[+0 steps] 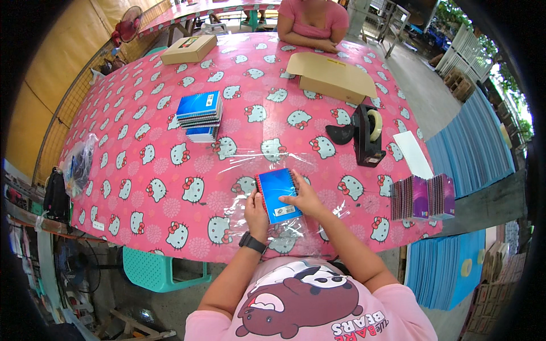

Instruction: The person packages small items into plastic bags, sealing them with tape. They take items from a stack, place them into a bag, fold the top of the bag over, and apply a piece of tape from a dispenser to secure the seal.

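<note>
A blue spiral notebook [276, 184] with a white barcode label lies between my hands near the table's front edge; coils show along its sides, and whether more notebooks lie beneath it I cannot tell. My left hand [257, 216], with a dark watch at the wrist, is closed on its left edge. My right hand [305, 199] grips the right edge, thumb lying over the cover. Under the notebook and around it spreads a clear plastic film [239, 210], shiny and creased. Farther left stands a stack of blue spiral notebooks [199, 108].
To the right are a black tape dispenser [368, 139], purple spiral notebooks [410, 198] and a white sheet [412, 154]. Farther back lie an open cardboard box [333, 78] and a closed one [189, 49]. Another person [313, 23] sits across the pink table. A green stool [151, 270] stands below.
</note>
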Available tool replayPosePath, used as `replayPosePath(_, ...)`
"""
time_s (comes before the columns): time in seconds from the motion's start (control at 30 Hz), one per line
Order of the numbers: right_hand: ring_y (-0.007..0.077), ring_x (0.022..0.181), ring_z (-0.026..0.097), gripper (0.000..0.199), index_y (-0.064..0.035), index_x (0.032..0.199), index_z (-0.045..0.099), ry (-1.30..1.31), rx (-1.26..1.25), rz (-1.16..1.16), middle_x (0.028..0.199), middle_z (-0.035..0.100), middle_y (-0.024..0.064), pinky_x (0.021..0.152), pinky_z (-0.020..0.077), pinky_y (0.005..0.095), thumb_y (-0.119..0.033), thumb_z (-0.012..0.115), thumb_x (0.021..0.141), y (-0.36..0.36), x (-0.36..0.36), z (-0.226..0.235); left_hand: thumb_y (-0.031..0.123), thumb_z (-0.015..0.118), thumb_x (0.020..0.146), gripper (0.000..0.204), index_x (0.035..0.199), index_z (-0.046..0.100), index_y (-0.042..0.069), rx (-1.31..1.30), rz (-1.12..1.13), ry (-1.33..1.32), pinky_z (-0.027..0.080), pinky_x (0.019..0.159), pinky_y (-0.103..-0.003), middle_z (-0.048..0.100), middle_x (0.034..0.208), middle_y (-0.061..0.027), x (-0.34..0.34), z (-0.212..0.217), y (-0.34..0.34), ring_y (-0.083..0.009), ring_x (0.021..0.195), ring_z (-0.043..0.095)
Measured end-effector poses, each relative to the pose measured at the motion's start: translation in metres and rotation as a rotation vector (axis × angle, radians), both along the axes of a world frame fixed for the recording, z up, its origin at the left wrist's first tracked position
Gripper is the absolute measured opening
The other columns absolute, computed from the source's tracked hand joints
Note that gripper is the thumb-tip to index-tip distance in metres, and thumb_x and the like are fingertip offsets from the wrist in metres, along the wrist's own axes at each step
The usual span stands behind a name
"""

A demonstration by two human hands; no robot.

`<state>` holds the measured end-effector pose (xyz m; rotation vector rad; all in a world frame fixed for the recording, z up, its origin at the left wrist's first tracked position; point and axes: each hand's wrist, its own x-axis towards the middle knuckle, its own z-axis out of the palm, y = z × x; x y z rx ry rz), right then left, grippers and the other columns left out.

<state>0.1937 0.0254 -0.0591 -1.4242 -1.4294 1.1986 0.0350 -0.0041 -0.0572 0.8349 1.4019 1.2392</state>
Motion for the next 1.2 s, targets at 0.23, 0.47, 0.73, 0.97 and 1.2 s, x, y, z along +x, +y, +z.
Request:
replayPosePath(0.23, 0.0330, 0.124, 0.044, 0.110, 0.0023, 0.143, 0.013, 0.027, -0.014, 0.067, 0.132, 0.044, 0.0270, 0.102, 0.0359, 0.0368, -0.009, 0.084, 0.059, 0.002, -0.004, 0.013, 0.032, 0.038, 0.097, 0.047, 0.123, 0.049, -0.006, 0.053, -0.022, 0.394, 0.039, 0.090, -0.038, 0.053, 0.110, -0.0216, -0.008, -0.020, 0.010, -0.0304, 0.103, 0.051)
replayPosePath(0.47, 0.0344, 0.132, 0.032, 0.113, -0.0015, 0.145, 0.005, 0.004, -0.169, 0.084, 0.141, 0.031, 0.0265, 0.105, 0.0311, 0.0396, -0.005, 0.082, 0.062, -0.007, 0.000, 0.025, 0.038, 0.038, 0.097, 0.047, 0.106, 0.062, -0.002, -0.008, -0.166, 0.134, 0.039, 0.084, -0.038, 0.052, 0.092, -0.0172, -0.028, -0.035, 0.003, -0.0275, 0.089, 0.051)
replayPosePath(0.73, 0.0257, 0.131, 0.033, 0.106, 0.0017, 0.145, 0.005, 0.095, -0.236, 0.234, 0.144, 0.029, 0.0201, 0.104, 0.0315, 0.0347, 0.001, 0.074, 0.065, -0.002, 0.018, 0.034, 0.037, 0.047, 0.094, 0.046, 0.093, 0.062, -0.007, 0.128, -0.034, 0.400, 0.045, 0.072, -0.030, 0.061, 0.087, -0.0106, -0.007, -0.031, -0.002, -0.0166, 0.079, 0.056)
replayPosePath(0.97, 0.0225, 0.124, 0.040, 0.103, 0.0031, 0.144, 0.007, 0.109, -0.272, 0.196, 0.141, 0.034, 0.0171, 0.102, 0.0331, 0.0319, 0.001, 0.073, 0.066, -0.006, 0.016, 0.019, 0.040, 0.042, 0.094, 0.058, 0.124, 0.046, -0.010, 0.197, -0.051, 0.508, 0.030, 0.101, -0.043, 0.045, 0.126, -0.0273, 0.002, -0.026, 0.003, -0.0369, 0.116, 0.041)
replayPosePath(1.2, 0.0228, 0.112, 0.048, 0.102, 0.0045, 0.143, 0.010, 0.068, -0.158, 0.220, 0.127, 0.045, 0.0194, 0.095, 0.0384, 0.0307, -0.005, 0.075, 0.065, 0.000, 0.015, 0.016, 0.035, 0.034, 0.098, 0.056, 0.133, 0.034, -0.009, 0.072, -0.047, 0.422, 0.025, 0.104, -0.043, 0.042, 0.129, -0.0285, 0.024, -0.006, 0.000, -0.0377, 0.122, 0.036)
